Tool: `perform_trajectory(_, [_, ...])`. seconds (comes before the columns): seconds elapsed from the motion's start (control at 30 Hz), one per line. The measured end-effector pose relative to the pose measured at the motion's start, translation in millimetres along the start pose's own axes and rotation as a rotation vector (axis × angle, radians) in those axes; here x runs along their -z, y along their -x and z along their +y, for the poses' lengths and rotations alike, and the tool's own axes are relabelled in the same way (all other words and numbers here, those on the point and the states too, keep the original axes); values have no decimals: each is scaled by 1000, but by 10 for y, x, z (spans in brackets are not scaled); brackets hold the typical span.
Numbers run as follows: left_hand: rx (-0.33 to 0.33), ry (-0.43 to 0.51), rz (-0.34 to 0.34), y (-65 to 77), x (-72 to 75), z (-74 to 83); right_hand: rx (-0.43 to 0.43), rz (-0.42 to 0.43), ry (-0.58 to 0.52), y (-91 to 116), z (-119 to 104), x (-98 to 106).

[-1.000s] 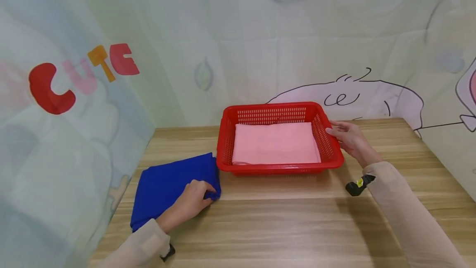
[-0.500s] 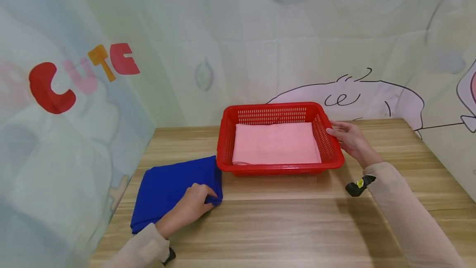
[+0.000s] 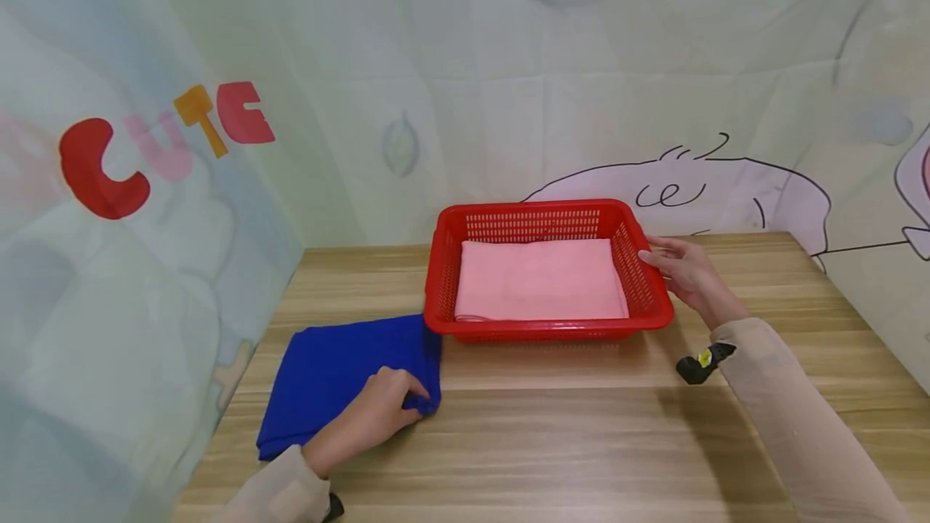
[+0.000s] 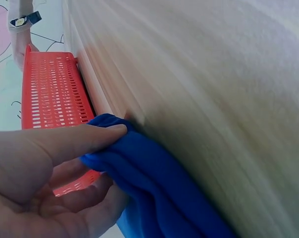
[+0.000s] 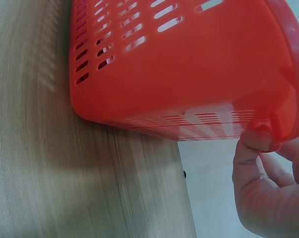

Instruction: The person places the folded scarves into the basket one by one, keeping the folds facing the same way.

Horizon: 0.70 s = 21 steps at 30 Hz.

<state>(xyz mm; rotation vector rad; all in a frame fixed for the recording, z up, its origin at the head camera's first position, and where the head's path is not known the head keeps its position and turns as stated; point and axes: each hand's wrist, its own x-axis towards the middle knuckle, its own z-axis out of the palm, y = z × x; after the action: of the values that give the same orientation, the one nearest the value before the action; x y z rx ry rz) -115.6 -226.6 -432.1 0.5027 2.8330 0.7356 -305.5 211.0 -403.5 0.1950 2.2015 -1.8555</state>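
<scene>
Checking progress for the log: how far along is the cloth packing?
Done: a folded pink cloth already lies in the red basket. In hand: the left hand pinches a corner of the folded blue cloth on the table; the right hand holds the basket's rim. Left: the blue cloth is outside the basket.

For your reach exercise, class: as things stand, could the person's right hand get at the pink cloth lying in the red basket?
Probably yes. The right hand holds the red basket at its right rim, the basket is open-topped, and nothing covers the pink cloth beside it.
</scene>
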Motion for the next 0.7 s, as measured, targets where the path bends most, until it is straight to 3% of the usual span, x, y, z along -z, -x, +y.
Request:
perform_trajectory(0.37, [45,40,-77,61,-4,96,19,-16,-20,1,-2,23])
perform_trajectory(0.7, [25,33,-108,104,-27,108,17,-12,-31,8,2,29])
